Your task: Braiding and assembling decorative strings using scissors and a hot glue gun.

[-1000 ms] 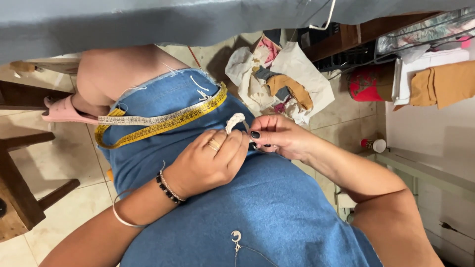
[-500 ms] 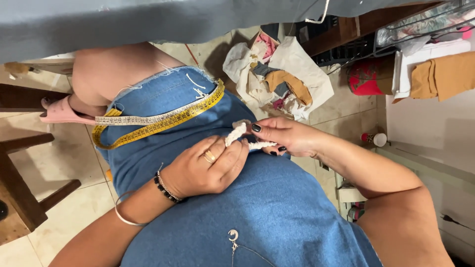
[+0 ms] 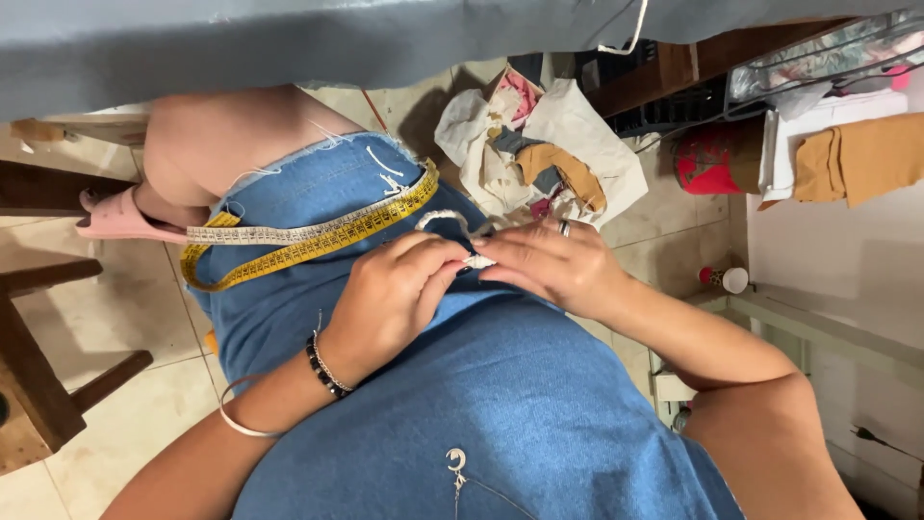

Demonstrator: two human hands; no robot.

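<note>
Close in, on the denim lap (image 3: 500, 424): left hand (image 3: 390, 299) and right hand (image 3: 549, 262) meeting, both pinching a white cord (image 3: 452, 223) (frayed, looping above the knuckles). Best worked with fingertips kept close and the cord held taut. Beyond, yellow measuring tape (image 3: 318, 241) draped across the thigh. Farther off, fabric scraps (image 3: 539, 159) on the floor.

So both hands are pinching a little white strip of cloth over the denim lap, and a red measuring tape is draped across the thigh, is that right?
Not quite: the measuring tape is yellow, not red, as the head view shows. The rest holds: the left hand and right hand meet on a small white strip of cloth over the denim lap, and the tape lies draped across the thigh.
</note>
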